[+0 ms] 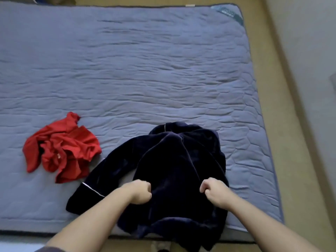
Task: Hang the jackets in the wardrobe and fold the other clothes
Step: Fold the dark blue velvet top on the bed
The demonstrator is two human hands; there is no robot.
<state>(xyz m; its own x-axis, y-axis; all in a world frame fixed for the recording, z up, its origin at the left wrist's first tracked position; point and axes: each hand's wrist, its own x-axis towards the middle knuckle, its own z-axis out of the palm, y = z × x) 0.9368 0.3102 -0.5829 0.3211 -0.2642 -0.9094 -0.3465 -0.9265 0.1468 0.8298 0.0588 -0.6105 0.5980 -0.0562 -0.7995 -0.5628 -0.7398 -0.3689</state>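
A dark navy velvet top [174,166] with thin white piping lies on the grey-blue mattress [127,60], near its front edge. One sleeve stretches out to the left; the lower part hangs over the edge. My left hand [140,191] grips a bunch of its fabric on the left side. My right hand [212,190] grips the fabric on the right side. Both fists lift the cloth a little into a ridge. A crumpled red garment [61,150] lies to the left, apart from the navy top.
The quilted mattress fills most of the view, its back and middle bare. A beige floor strip [283,124] runs along its right side, with a pale wall [312,51] beyond. The mattress's front edge is just below my forearms.
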